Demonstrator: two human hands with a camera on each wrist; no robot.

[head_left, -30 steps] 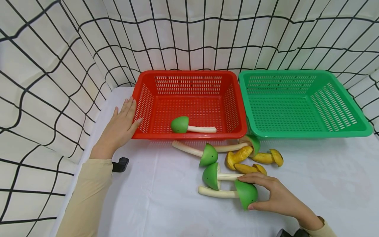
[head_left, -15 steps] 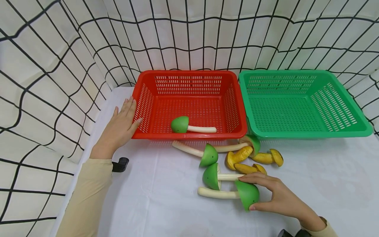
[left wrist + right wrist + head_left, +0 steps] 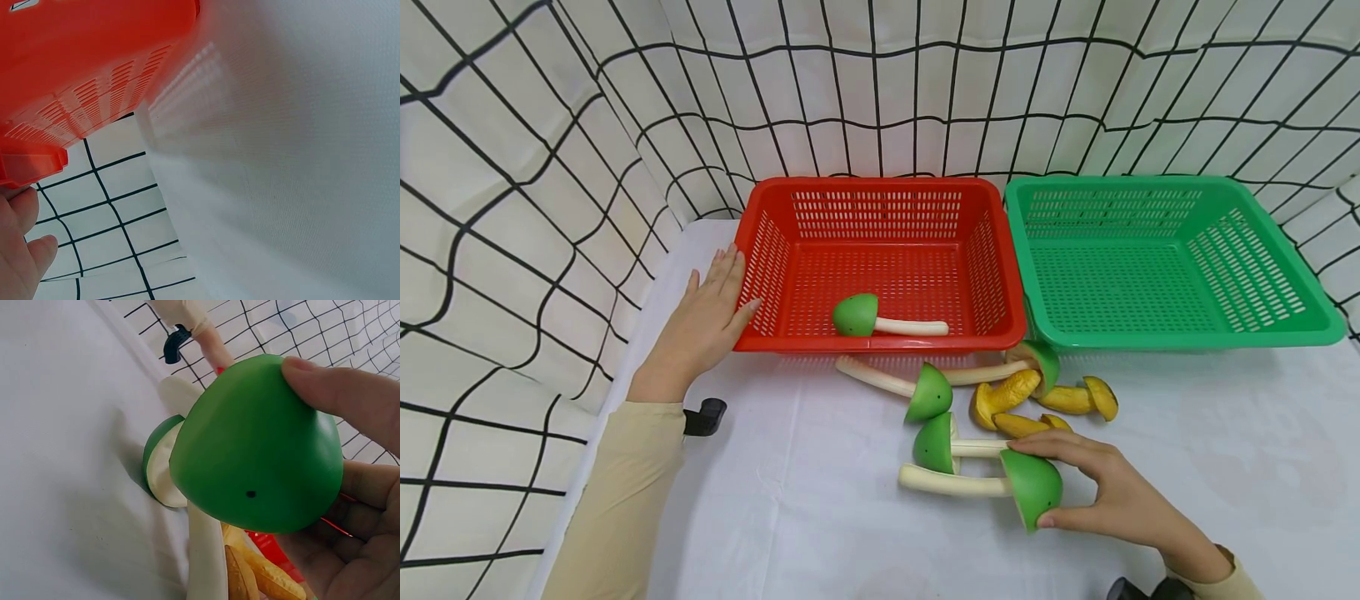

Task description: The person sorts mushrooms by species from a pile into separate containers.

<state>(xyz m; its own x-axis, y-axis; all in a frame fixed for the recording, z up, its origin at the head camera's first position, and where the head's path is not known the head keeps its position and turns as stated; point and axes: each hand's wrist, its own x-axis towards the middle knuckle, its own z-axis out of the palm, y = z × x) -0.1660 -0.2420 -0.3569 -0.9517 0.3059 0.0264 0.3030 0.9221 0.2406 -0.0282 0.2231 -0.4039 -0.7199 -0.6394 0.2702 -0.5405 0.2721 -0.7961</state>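
My right hand [image 3: 1116,492] pinches a toy mushroom by its green cap [image 3: 1033,487], thumb on one side and fingers on the other; its pale stem points left. In the right wrist view the dark-spotted green cap [image 3: 256,450] fills the middle. Just behind it lies another green-capped mushroom [image 3: 934,444], partly hidden by the held one. My left hand [image 3: 696,325] rests with straight fingers against the left rim of the red basket [image 3: 880,343]. One green-capped mushroom [image 3: 855,315] lies inside that basket. In the left wrist view, only some fingers [image 3: 25,212] show beside the red wall.
A green basket [image 3: 1187,340] stands right of the red one. Before the baskets lie two more green-capped mushrooms, one with its cap [image 3: 929,393] facing right, and several yellow mushrooms [image 3: 1003,396]. Black-and-white netting [image 3: 917,92] rises behind and at the left.
My right hand has shifted slightly right with the pinched mushroom, whose stem end has risen a little in view and now covers more of the mushroom behind. My left hand has stayed put.
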